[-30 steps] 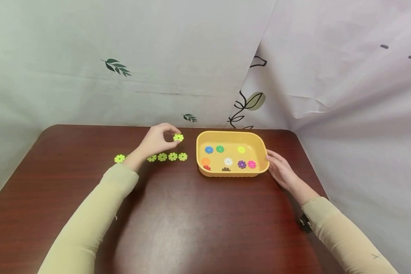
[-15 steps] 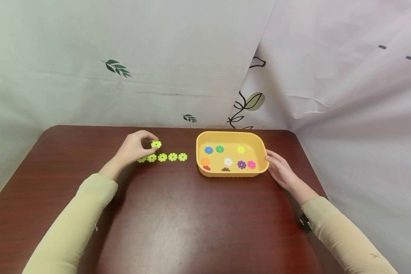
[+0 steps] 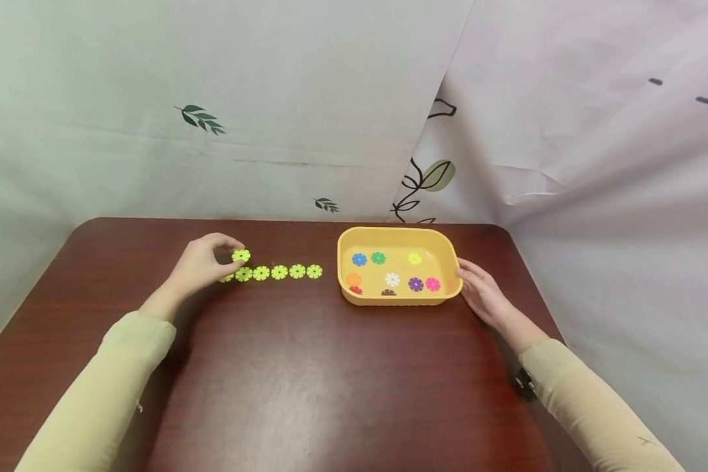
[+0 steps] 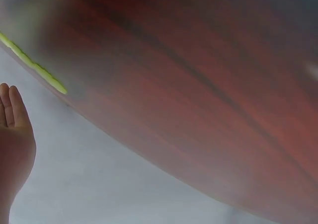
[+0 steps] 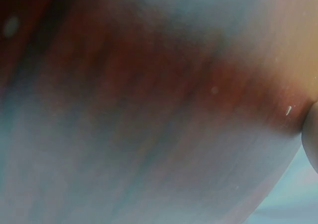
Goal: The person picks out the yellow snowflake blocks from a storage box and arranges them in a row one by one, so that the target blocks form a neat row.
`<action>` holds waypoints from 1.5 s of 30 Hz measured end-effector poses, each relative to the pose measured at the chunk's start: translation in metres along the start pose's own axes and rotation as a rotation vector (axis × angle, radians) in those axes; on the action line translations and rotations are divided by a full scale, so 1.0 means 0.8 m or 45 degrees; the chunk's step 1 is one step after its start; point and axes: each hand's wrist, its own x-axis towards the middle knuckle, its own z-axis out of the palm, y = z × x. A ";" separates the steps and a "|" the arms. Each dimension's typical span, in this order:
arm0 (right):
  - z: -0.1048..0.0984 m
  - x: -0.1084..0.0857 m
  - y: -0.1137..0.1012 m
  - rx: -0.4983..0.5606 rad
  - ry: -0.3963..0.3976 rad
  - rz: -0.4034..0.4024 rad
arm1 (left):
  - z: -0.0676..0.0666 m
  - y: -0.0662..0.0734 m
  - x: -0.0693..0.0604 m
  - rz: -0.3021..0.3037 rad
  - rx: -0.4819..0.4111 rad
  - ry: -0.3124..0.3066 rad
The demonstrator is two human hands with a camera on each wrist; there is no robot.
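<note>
In the head view my left hand (image 3: pixel 203 265) pinches a yellow-green snowflake disc (image 3: pixel 240 255) between thumb and fingers. Just above the left part of a row of similar discs (image 3: pixel 280 272), it hangs over the table. The hand hides the row's left end. My right hand (image 3: pixel 486 298) holds the right rim of a yellow plastic basin (image 3: pixel 398 300), fingertips at its edge. Inside the basin lie several snowflake discs of different colours, among them a blue disc (image 3: pixel 359 259), a white disc (image 3: pixel 392 279) and a pink disc (image 3: pixel 433 284).
Everything stands on a dark red-brown wooden table (image 3: pixel 354 380) with rounded far corners. Pale cloth with leaf prints (image 3: pixel 200 118) hangs behind it and along the right. The left wrist view shows the row of discs (image 4: pixel 32 65) edge-on; the right wrist view is mostly blurred tabletop (image 5: pixel 149 75).
My left hand has moved left along the row, carrying the pinched disc and uncovering more of the row's middle. The right hand and the basin stay in place.
</note>
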 end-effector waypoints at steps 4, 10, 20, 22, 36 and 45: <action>0.000 0.000 0.000 0.003 -0.004 0.002 | -0.011 -0.009 -0.012 -0.042 0.018 0.001; 0.000 0.000 0.001 0.009 -0.006 -0.003 | -0.025 -0.026 -0.028 -0.052 0.051 0.025; -0.001 0.001 0.001 -0.025 -0.005 0.005 | -0.049 -0.051 -0.052 -0.107 0.091 0.051; -0.001 0.001 0.002 -0.028 -0.014 -0.004 | -0.053 -0.054 -0.057 -0.118 0.102 0.054; -0.003 0.002 0.005 -0.002 -0.038 -0.043 | -0.064 -0.076 -0.075 -0.057 0.164 0.044; -0.002 0.003 0.006 0.015 -0.040 -0.045 | -0.062 -0.073 -0.076 -0.026 0.230 0.019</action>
